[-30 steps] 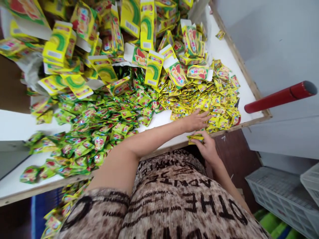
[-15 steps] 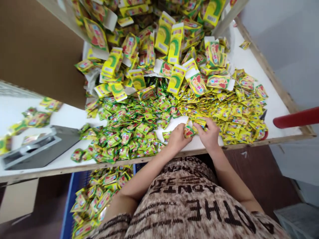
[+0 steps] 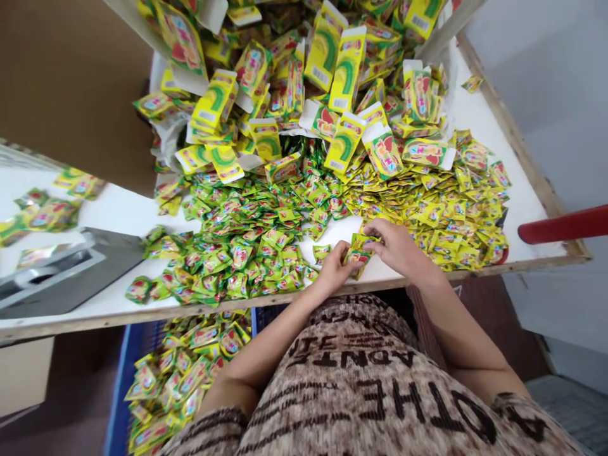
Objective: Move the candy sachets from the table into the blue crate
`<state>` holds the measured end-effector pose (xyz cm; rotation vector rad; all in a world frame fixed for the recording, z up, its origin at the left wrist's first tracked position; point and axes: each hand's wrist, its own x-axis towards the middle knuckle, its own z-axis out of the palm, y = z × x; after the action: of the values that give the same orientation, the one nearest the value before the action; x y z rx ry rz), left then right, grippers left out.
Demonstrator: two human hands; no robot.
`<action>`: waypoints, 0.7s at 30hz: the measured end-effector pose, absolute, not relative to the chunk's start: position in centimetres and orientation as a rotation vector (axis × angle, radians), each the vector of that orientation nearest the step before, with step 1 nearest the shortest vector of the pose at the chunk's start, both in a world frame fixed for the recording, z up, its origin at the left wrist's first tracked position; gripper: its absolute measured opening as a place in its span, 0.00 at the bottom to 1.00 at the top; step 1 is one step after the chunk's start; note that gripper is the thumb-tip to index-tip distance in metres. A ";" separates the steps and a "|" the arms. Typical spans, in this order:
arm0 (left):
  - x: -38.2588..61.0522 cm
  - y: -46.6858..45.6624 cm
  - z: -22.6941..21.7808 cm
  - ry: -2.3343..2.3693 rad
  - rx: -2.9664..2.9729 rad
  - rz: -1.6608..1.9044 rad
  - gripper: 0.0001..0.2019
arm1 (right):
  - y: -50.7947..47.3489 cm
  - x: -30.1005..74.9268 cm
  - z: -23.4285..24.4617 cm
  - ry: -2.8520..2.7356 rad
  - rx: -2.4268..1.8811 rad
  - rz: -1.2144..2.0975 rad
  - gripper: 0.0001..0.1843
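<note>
Between my hands, just above the table's front edge, is a small yellow-and-green candy box. My left hand is closed around its lower left side. My right hand pinches at its upper right end; whether a sachet is also in those fingers is hidden. Green candy sachets lie heaped to the left of my left hand. A heap of flat yellow sachets spreads beyond and to the right of my right hand. One green sachet lies apart near my left fingers.
Open-flapped candy boxes spill from a container behind the sachets. A cardboard box stands at the left, near a grey metal device. A blue crate of filled boxes sits below the table. A red bar juts in from the right.
My right hand has moved from holding yellow sachets beside the box to gripping the box's upper end. The box now stands more upright between both hands. The view has shifted slightly.
</note>
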<state>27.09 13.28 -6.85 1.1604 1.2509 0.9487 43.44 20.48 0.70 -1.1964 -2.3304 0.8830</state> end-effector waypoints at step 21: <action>24.6 11.4 -5.2 0.977 0.645 1.023 0.15 | 15.1 42.4 -3.8 -1.257 -1.289 1.826 0.15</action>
<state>24.59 11.42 -5.22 0.6454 0.9770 1.0227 42.40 15.14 -3.78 -1.2886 -1.2567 1.8256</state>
